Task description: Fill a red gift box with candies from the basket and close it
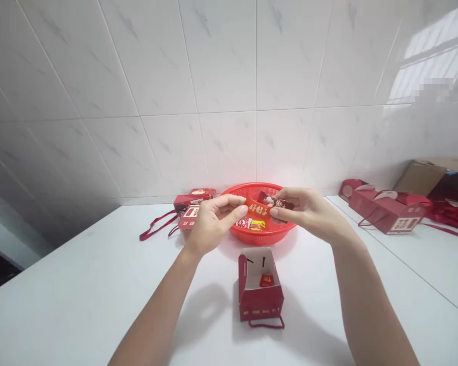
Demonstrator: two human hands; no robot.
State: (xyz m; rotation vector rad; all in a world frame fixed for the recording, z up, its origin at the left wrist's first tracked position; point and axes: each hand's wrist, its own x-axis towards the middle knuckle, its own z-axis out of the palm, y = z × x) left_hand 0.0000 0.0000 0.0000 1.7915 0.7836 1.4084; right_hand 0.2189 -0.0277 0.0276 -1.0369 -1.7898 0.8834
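Forearms angled inward, left fingers pinching red packet, right fingers clasping dark-red packet

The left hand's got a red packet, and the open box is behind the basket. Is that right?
Not quite: the open box stands in front of the basket, not behind it, as the head view shows. The left hand does have a red packet.
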